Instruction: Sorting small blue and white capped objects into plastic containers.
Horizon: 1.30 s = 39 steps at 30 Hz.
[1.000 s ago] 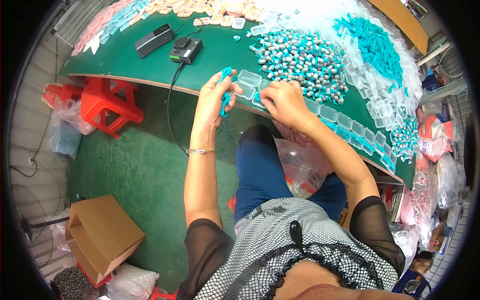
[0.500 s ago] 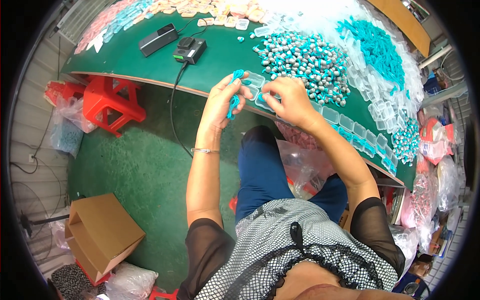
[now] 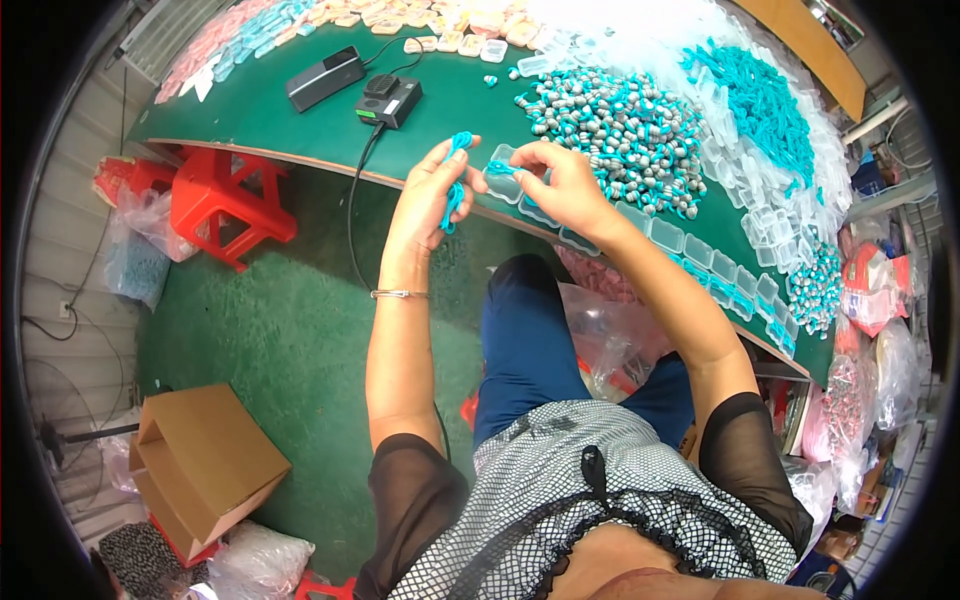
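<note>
Bundle (image 3: 453,205) of cord is protruding from the gripping left hand (image 3: 428,190); the right hand (image 3: 562,187) is bending over a coil (image 3: 499,168) in a clear box (image 3: 503,188), its grip unclear to me. Keeping loops inside is likely helping.

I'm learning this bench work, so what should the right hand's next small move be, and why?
Perhaps tuck the turquoise cord snugly into the clear box: the right hand's fingertips are beside it, and the left hand already holds more cords.
</note>
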### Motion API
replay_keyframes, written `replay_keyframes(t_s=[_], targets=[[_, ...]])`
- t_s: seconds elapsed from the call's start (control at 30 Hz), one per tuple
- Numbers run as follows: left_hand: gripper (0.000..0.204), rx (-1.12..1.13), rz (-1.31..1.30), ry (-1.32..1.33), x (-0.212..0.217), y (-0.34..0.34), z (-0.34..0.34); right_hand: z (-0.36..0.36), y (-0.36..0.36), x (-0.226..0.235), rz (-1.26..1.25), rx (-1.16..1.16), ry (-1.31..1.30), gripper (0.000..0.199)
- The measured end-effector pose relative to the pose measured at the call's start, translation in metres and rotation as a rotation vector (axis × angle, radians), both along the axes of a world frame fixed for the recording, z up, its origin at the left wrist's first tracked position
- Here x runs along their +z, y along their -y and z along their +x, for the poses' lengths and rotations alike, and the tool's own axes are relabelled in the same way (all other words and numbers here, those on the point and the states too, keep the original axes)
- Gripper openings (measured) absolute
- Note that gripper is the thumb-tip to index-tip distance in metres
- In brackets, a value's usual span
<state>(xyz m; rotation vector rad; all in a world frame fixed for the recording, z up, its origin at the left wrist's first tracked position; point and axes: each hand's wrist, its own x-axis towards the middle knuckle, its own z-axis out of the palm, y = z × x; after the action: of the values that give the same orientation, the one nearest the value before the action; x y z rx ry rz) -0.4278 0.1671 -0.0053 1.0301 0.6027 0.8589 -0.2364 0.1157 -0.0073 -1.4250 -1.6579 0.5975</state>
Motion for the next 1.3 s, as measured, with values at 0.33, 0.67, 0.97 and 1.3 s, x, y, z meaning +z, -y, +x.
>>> replay_keyframes(t_s=[0.33,0.67,0.97,1.3], targets=[[0.032,0.257,0.222,-0.412,-0.016,-0.012,0.012,-0.018,-0.004,-0.011,0.252,-0.171,0.591,0.014],[0.03,0.228,0.394,-0.635,-0.012,-0.008,0.013,-0.018,-0.006,-0.012,0.275,-0.169,0.628,0.009],[0.031,0.229,0.401,-0.651,-0.009,-0.01,0.016,-0.011,0.002,-0.001,0.291,-0.161,0.744,0.011],[0.027,-0.001,0.078,-0.057,0.037,0.02,0.095,0.023,0.076,0.045,0.154,0.059,-0.17,0.045]])
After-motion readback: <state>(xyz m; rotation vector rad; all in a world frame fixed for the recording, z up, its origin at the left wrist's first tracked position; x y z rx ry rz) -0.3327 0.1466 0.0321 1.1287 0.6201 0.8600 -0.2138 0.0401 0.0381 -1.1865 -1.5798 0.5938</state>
